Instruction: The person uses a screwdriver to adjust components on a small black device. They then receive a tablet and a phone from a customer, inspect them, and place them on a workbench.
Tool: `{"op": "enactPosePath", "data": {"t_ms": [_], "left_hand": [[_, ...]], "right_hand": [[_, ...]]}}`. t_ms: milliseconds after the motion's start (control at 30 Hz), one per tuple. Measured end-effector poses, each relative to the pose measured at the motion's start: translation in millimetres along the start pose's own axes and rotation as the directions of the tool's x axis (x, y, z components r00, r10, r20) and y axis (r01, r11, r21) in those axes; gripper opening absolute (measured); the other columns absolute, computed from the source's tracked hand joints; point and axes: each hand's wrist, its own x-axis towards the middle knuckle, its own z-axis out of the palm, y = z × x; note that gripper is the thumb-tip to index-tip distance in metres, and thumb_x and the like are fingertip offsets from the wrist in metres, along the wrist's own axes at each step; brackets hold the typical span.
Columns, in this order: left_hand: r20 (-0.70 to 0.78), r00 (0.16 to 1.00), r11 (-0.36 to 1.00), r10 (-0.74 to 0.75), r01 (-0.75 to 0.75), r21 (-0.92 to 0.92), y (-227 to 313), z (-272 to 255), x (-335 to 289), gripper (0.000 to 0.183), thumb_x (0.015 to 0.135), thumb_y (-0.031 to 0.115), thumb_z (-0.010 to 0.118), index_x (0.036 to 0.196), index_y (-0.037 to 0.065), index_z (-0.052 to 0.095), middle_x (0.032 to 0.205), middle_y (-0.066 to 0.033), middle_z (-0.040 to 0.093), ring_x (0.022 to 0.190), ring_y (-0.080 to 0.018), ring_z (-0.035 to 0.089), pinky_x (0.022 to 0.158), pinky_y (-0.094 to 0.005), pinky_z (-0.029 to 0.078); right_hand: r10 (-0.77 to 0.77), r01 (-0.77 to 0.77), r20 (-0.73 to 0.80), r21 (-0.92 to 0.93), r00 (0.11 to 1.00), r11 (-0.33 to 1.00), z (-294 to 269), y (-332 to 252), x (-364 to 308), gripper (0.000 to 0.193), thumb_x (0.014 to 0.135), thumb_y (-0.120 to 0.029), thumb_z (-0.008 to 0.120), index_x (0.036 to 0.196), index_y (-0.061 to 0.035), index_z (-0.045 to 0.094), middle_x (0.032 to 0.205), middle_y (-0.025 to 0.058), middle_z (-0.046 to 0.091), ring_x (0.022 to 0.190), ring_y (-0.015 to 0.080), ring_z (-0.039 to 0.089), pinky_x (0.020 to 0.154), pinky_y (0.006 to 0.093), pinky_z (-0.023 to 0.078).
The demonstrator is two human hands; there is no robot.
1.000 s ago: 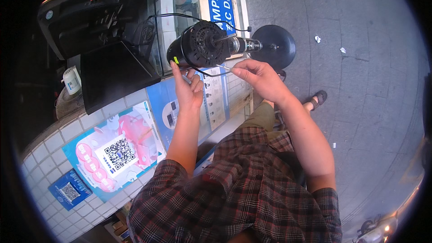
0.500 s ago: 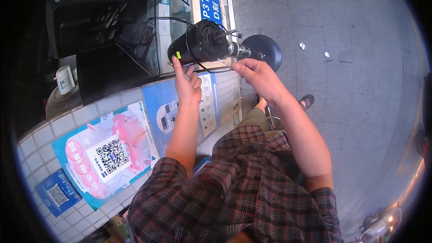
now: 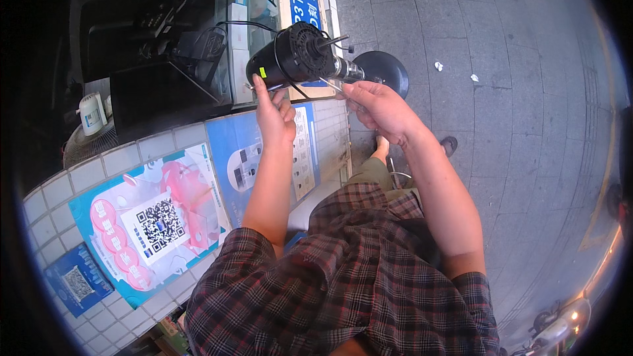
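Observation:
A black fan motor with a bare metal shaft sits at the top of a stand, tilted, over the counter edge. A dark cable loops around its housing. The chrome collar of the stand shows beside the motor, and the round black base lies beyond it. My left hand grips the housing's near lower side, one finger stretched up against it and others curled. A thin metal rod is pinched in my right hand; its far end meets the motor's lower front rim. Its exact kind is hard to make out.
Left of the motor stands a glass counter with a sign and a black flat panel. A white fan is at far left. Posters cover the tiled counter front. Grey paving spreads to the right.
My right hand has shifted slightly and turned around the thin rod, whose angle is now steeper. My left hand stays against the motor housing.

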Motion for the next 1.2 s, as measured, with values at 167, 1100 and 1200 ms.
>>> {"op": "enactPosePath", "data": {"t_ms": [167,1100,1200], "left_hand": [[0.007,1.000,1.000,0.002,-0.002,0.000,-1,1,2,0.062,0.097,0.068,0.064,0.117,0.010,0.054,0.100,-0.0090,0.064,0.048,-0.0022,0.030,0.042,-0.0190,0.025],[0.046,0.996,0.994,-0.073,0.077,-0.082,-1,-12,13,0.058,0.096,0.068,0.066,0.104,0.015,0.045,0.088,-0.0013,0.052,0.048,-0.0032,0.030,0.040,-0.0191,0.024],[0.031,0.998,0.995,-0.063,0.065,-0.074,0,-10,12,0.058,0.096,0.068,0.067,0.102,0.015,0.045,0.086,-0.0008,0.051,0.048,-0.0033,0.030,0.040,-0.0191,0.023]], "right_hand": [[0.013,-0.012,-0.053,0.017,0.999,1.000,12,0,-10,0.032,0.109,-0.033,0.058,0.115,-0.0042,0.070,0.082,-0.0058,0.053,0.060,0.0038,0.038,0.052,0.0226,0.031],[-0.748,0.406,-0.086,-0.796,0.658,0.449,26,-27,-17,0.019,0.098,-0.014,0.069,0.115,-0.0051,0.072,0.099,0.0151,0.068,0.086,0.0356,0.070,0.076,0.0418,0.056],[-0.720,0.386,-0.073,-0.804,0.691,0.452,17,-32,-22,0.020,0.099,-0.014,0.068,0.116,-0.0054,0.072,0.100,0.0145,0.068,0.085,0.0352,0.070,0.075,0.0416,0.056]]}}
